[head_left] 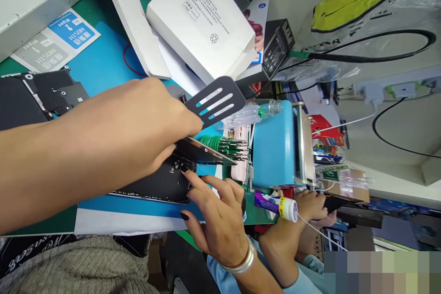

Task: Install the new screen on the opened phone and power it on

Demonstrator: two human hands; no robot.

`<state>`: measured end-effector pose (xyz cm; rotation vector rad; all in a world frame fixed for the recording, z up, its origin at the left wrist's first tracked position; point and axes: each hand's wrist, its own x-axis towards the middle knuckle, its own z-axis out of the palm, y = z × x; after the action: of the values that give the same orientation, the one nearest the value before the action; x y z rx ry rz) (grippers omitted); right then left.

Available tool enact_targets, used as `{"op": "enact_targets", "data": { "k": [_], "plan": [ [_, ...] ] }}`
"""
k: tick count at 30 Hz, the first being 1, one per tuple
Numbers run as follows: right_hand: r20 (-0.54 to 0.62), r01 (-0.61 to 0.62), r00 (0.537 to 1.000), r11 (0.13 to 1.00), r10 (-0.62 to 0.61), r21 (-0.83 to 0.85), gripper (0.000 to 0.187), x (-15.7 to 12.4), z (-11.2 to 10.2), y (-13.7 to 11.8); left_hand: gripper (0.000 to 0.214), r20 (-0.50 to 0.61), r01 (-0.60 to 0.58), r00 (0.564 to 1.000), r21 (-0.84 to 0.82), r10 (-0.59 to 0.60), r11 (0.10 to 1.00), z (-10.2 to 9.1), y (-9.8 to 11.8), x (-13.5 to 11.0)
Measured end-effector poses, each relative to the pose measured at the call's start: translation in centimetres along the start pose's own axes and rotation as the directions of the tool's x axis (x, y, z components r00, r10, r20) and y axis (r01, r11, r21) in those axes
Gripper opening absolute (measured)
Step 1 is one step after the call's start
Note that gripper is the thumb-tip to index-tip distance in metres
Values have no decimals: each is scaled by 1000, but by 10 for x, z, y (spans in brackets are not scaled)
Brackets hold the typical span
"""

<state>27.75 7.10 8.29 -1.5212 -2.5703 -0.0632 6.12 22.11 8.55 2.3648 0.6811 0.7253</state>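
Note:
My left hand (148, 119) reaches in from the left, its fingers curled around a dark, flat slotted pry tool (225, 98) that sticks out past the knuckles. Under those fingers a thin phone screen (206, 152) stands tilted up from the opened phone body (158, 186); whether they also grip it cannot be made out. My right hand (220, 216), with a silver bracelet and dark nails, comes from the lower right. Its index fingertip touches the end of the phone body beside small metal parts, with the other fingers spread and empty.
Green-handled screwdrivers (223, 144), a clear bottle (244, 115) and a blue box-shaped device (274, 142) lie beyond the phone. A white box (203, 18) stands above, another opened device (44, 96) left. At right, another person's hands (312, 206) show near a purple tube (275, 204).

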Motion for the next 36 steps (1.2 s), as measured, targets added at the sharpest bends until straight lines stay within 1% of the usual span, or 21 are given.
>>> {"op": "enact_targets", "data": {
  "k": [4,7,11,16,20,27,32,36],
  "plan": [
    [1,0,1000,1000,0,-8,15,1,0,0,26,-23,-3,1000,17,3,1000,0,-1,0],
    [4,-2,1000,1000,2,-17,14,1,-1,-1,26,-8,-3,1000,77,3,997,-1,-2,1],
    [-29,-25,999,999,26,21,13,1,-2,-4,26,5,-15,1000,98,14,995,-2,-1,1],
    [-27,36,999,997,-34,74,15,1,-3,-11,21,9,-4,1000,138,2,990,-2,0,1],
    [4,32,999,996,-33,84,17,5,-1,-12,17,29,14,999,123,-17,992,0,1,2],
    [13,-44,999,987,42,154,15,8,0,-16,21,11,10,1000,22,-10,1000,1,1,1],
    [3,-91,996,976,92,196,11,8,2,-18,26,14,16,1000,-6,-16,1000,1,-2,1],
    [-2,-100,995,973,102,208,15,8,4,-19,28,18,7,1000,12,-7,1000,1,-5,0]
  ]
}}
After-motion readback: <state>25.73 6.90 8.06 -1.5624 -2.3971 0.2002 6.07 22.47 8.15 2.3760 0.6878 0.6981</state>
